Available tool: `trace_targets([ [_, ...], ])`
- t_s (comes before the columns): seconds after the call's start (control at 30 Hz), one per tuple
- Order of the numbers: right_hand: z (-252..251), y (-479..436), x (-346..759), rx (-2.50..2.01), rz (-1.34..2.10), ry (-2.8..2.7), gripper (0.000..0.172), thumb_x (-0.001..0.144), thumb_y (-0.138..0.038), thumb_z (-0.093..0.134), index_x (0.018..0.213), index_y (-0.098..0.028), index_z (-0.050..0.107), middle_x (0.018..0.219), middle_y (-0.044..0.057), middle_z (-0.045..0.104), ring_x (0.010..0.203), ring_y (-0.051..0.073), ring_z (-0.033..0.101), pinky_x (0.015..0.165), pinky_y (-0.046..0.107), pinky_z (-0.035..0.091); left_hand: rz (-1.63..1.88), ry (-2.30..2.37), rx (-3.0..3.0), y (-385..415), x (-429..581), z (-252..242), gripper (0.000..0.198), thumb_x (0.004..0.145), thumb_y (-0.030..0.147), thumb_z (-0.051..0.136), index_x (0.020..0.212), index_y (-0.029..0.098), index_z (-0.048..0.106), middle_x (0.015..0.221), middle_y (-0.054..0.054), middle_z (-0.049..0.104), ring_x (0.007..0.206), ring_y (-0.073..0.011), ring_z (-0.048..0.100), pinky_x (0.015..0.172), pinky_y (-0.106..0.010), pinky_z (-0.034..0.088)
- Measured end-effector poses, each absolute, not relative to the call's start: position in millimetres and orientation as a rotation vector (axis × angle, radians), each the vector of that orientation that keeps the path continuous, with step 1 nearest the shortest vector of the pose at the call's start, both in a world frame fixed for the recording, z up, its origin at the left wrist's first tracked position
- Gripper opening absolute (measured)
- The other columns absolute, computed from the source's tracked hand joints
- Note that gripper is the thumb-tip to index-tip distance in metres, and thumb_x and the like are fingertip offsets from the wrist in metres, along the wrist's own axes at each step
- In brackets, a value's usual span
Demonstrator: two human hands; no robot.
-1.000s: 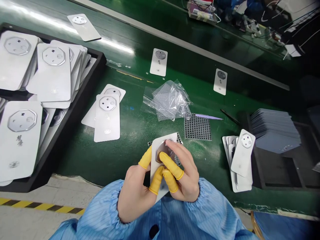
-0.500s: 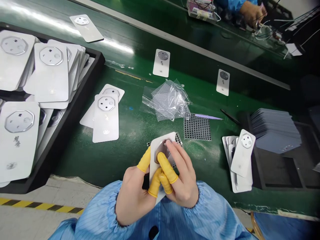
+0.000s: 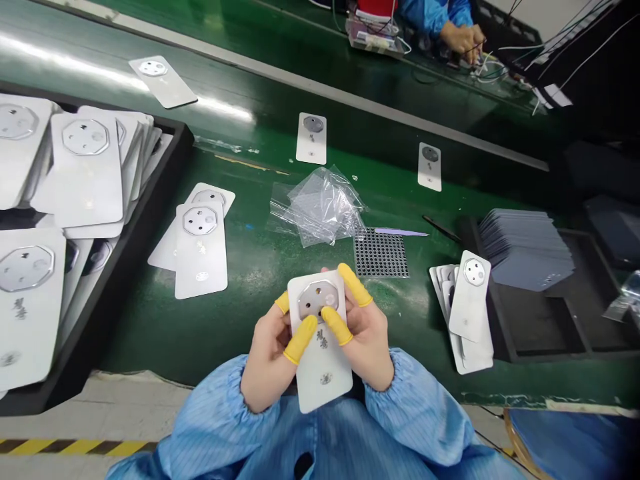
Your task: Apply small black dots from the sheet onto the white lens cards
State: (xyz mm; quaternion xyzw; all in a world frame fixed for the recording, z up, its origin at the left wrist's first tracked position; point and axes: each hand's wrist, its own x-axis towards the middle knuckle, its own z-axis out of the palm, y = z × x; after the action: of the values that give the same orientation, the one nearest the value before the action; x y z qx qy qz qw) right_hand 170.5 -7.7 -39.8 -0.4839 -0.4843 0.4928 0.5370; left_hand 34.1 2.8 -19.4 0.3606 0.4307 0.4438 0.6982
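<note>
A white rounded panel point(image 3: 327, 373) with a silver octagonal plate at its upper end is held between both hands, close to my body. My left hand point(image 3: 273, 357) grips its left edge, with the yellow-cotted thumb on the front. My right hand point(image 3: 367, 333) grips the right edge, its thumb at the lower rim of the octagon, by a dark hole, and a cotted finger at the top corner. Other fingers are hidden behind the panel. Beyond the hands lies a sheet of small black dots point(image 3: 381, 255), with pale purple tweezers point(image 3: 400, 232) along its top edge.
Clear plastic film point(image 3: 323, 207) lies mid-table. Two overlapping panels point(image 3: 201, 257) are to the left, beside a black tray point(image 3: 170, 157) heaped with panels. At right are a small panel stack point(image 3: 470, 300) and a tray of grey sheets point(image 3: 530, 250). Across the table, a co-worker's hands point(image 3: 463, 40) handle wires.
The panel has turned to face me more squarely. My right fingers have left the octagon's face for the panel's edge, and the dotted sheet behind the panel no longer shows. The camera view has shifted.
</note>
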Motion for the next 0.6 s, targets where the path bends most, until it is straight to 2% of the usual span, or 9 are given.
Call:
trace_targets([
  [0.13,-39,-9,165,-1.061,1.257,-1.05,0.053,0.088,-0.022,0.064,0.137,-0.035,0.047,0.133,0.002,0.061,0.116,0.022,0.064,0.102,0.042,0.054,1.005,1.067,0.904,4,30,-24,0.029,0.082,0.032,0.071,0.106,0.016,0.068,0.084,-0.005,0.077,0.063,-0.0172,0.071,0.052,-0.02,0.057],
  [0.27,-43,-11,160,-1.059,1.257,-1.023,0.05,0.087,-0.031,0.064,0.135,-0.03,0.049,0.127,0.005,0.065,0.113,0.023,0.066,0.1,0.041,0.054,1.045,1.229,0.924,1,25,-31,0.038,0.063,0.029,0.085,0.095,0.014,0.071,0.072,-0.003,0.077,0.056,-0.0185,0.07,0.048,-0.02,0.057],
  [0.37,-55,-10,158,-1.092,1.243,-1.025,0.062,0.081,-0.042,0.07,0.137,-0.03,0.047,0.119,0.004,0.069,0.101,0.023,0.071,0.09,0.039,0.06,0.977,1.301,0.943,5,21,-35,0.042,0.056,0.031,0.088,0.091,0.015,0.071,0.074,-0.004,0.078,0.059,-0.0217,0.072,0.048,-0.021,0.058],
  [0.47,-67,-10,164,-1.144,1.202,-1.043,0.074,0.07,-0.049,0.076,0.137,-0.039,0.045,0.109,-0.004,0.073,0.089,0.024,0.074,0.077,0.038,0.064,0.87,1.231,1.024,10,21,-37,0.042,0.05,0.034,0.089,0.084,0.017,0.072,0.08,-0.006,0.078,0.066,-0.0251,0.074,0.052,-0.023,0.06],
  [0.6,-68,-16,181,-1.302,1.031,-1.089,0.069,0.063,-0.045,0.081,0.127,-0.045,0.055,0.115,-0.006,0.071,0.107,0.029,0.068,0.091,0.045,0.058,0.87,1.274,1.011,7,34,-39,0.047,0.05,0.037,0.088,0.087,0.016,0.07,0.071,-0.005,0.077,0.057,-0.0237,0.072,0.045,-0.021,0.057],
])
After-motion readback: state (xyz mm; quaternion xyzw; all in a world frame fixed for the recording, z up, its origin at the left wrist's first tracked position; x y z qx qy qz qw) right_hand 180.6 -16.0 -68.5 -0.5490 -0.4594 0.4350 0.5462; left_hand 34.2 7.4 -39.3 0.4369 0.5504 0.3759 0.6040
